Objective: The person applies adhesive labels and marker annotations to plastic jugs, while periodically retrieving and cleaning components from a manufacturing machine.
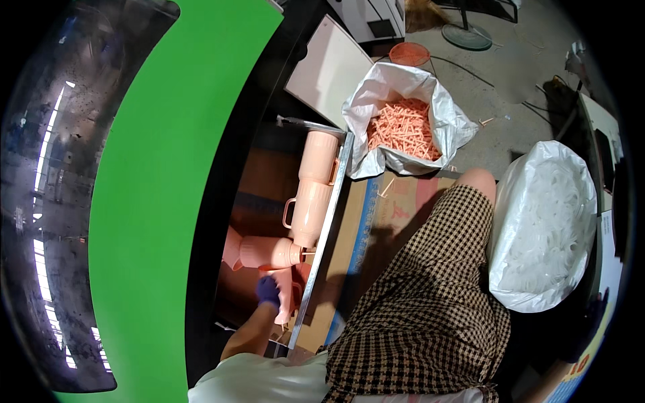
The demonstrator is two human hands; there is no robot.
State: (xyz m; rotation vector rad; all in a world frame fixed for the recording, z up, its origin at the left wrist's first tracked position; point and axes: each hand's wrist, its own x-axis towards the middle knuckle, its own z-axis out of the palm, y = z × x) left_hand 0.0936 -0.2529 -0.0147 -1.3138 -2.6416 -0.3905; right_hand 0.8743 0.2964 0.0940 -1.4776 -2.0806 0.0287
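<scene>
Two gloved hands are listed. Nearest, a checked apron [410,289] is spread over the lap. By the left hand [268,290], a pink handled cup [284,305] is touched inside a metal-rimmed bin [343,168]; its fingers are partly hidden, and whether the cup is gripped cannot be told. The right hand [592,326] is seen dimly at the right edge, beside a pale panel; the state of its fingers cannot be made out. Just beyond the left hand, a second pink cup [269,252] is laid crosswise, and farther up two more pink cups [312,208] are lined end to end along the rim. To the right, translucent pieces [551,228] are held in a white bag [502,269]. Beyond the bin, pink sticks [405,131] are heaped in an open white sack [460,127]. Farthest, an orange basket [409,54] and a round stand base [467,37] are placed on the floor.
</scene>
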